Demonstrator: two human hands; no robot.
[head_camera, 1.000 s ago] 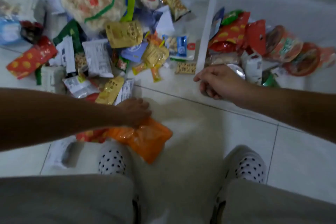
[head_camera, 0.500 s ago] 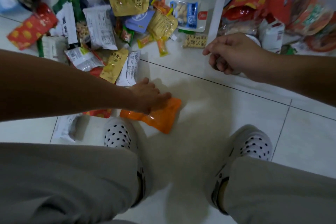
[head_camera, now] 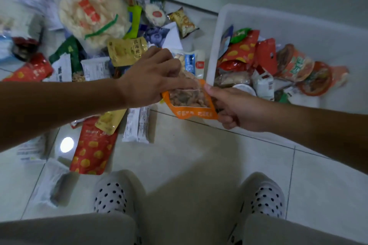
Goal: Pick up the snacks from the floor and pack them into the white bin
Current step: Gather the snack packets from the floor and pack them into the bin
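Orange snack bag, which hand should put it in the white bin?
Right, probably. The right hand grips the orange snack bag just beside the white bin; the left hand holds it too, from the snack pile's side.

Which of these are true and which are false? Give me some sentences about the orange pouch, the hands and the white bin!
1. The left hand and the right hand both hold the orange pouch. True.
2. The orange pouch is lying at the bottom of the white bin. False: the hands hold it up near the bin's rim.
3. The white bin has nothing in it. False: it already holds several snacks, among them a red packet.
4. A red pouch with yellow dots lies on the floor near the left shoe. True.
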